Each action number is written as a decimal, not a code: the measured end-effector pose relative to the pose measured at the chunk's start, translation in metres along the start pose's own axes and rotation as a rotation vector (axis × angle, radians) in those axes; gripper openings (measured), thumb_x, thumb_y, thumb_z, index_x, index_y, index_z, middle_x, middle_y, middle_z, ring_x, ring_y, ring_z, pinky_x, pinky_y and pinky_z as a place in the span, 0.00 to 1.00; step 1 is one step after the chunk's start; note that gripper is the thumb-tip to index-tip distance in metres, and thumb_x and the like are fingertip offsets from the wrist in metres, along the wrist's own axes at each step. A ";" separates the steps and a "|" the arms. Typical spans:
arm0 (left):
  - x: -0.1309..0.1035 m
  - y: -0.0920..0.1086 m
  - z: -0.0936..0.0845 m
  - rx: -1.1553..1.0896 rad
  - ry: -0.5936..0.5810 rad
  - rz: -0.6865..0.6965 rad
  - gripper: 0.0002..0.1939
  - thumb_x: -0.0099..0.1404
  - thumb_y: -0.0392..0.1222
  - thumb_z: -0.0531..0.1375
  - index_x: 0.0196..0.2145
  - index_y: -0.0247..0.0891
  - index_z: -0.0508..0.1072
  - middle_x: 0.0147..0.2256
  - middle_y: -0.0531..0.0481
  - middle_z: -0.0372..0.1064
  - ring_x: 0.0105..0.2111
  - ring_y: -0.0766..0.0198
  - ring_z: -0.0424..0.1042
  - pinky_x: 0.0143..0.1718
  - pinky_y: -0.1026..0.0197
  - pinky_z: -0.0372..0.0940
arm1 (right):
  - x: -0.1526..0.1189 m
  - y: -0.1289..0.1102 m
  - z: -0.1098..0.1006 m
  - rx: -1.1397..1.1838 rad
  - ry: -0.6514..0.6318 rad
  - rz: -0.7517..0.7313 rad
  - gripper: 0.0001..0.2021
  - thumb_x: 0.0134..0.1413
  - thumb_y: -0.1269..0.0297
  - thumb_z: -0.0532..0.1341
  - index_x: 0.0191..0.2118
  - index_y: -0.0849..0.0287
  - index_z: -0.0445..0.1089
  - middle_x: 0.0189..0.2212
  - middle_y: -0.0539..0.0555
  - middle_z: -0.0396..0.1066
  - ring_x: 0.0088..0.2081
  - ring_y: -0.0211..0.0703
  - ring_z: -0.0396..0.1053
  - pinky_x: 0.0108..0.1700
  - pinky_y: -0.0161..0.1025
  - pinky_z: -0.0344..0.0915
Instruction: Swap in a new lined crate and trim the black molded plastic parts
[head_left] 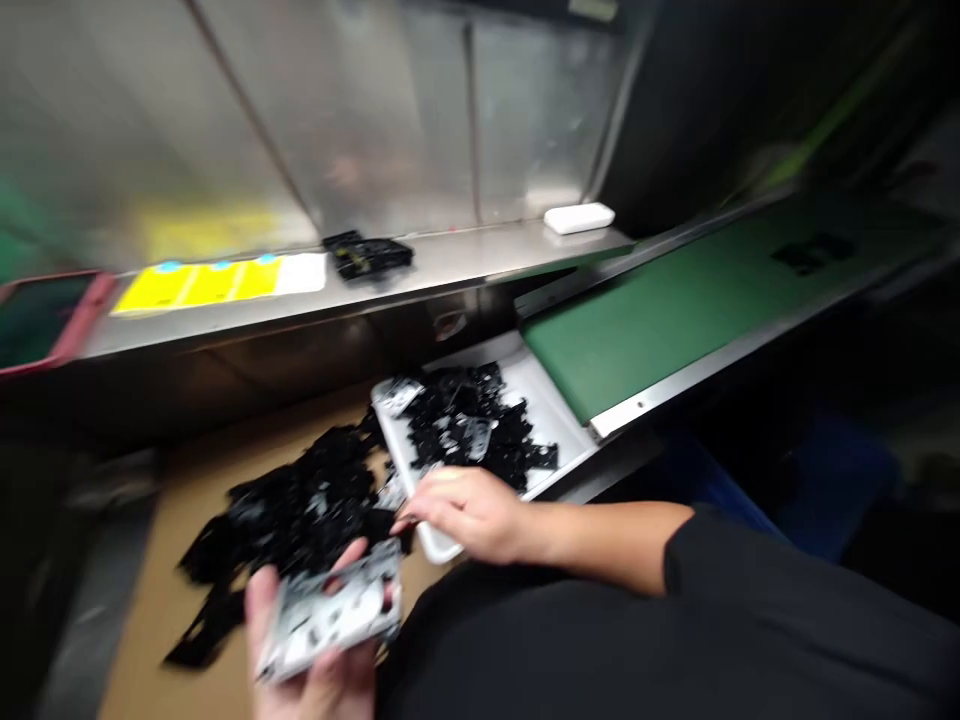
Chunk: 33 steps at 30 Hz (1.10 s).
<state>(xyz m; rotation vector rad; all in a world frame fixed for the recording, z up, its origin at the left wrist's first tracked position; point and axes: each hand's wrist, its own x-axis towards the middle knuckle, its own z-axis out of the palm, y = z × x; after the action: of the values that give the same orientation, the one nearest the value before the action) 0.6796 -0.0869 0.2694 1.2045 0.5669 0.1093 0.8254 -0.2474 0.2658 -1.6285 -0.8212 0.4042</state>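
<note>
My left hand (322,690) is closed around a silver-grey plate with cut-out holes (337,620), its fingers at the edges and the flat face tilted up. Just right of the plate is my right hand (472,515), its fingers pinched over the near left corner of a white tray (435,543). Whatever it may hold is too small and blurred to name. Black moulded parts (465,410) and a few pale pieces lie heaped in the tray. Left of it, another pile of black parts (300,505) spreads over brown cardboard (146,640).
A green conveyor belt (645,310) ends above the tray's right side; a dark part (814,253) lies farther along it. On the metal ledge (457,255) are a black part (367,256), a white box (579,218), yellow labels (199,285) and a red-framed screen (94,305).
</note>
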 end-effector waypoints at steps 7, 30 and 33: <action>-0.014 0.004 0.016 -0.058 -0.007 0.080 0.56 0.57 0.45 0.72 0.71 0.65 0.41 0.64 0.47 0.65 0.55 0.54 0.74 0.59 0.51 0.68 | -0.027 -0.031 -0.012 -0.236 -0.017 -0.263 0.08 0.66 0.59 0.63 0.40 0.57 0.77 0.38 0.55 0.77 0.40 0.43 0.74 0.44 0.40 0.72; -0.019 -0.012 0.020 0.111 -0.030 0.385 0.45 0.58 0.34 0.71 0.64 0.56 0.52 0.56 0.45 0.68 0.53 0.57 0.74 0.58 0.53 0.68 | -0.031 -0.026 -0.003 -0.473 -0.025 -0.484 0.09 0.66 0.62 0.63 0.36 0.60 0.75 0.38 0.54 0.78 0.36 0.40 0.74 0.39 0.37 0.73; -0.021 -0.011 0.020 0.141 -0.034 0.429 0.45 0.58 0.33 0.71 0.64 0.55 0.53 0.55 0.45 0.69 0.53 0.58 0.73 0.58 0.55 0.67 | -0.030 -0.027 -0.005 -0.472 -0.065 -0.507 0.09 0.67 0.62 0.62 0.36 0.60 0.75 0.37 0.54 0.78 0.35 0.39 0.73 0.37 0.37 0.73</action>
<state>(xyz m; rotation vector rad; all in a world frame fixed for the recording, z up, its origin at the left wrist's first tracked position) 0.6688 -0.1158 0.2719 1.4503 0.2818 0.4168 0.7998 -0.2707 0.2875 -1.7554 -1.4125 -0.1087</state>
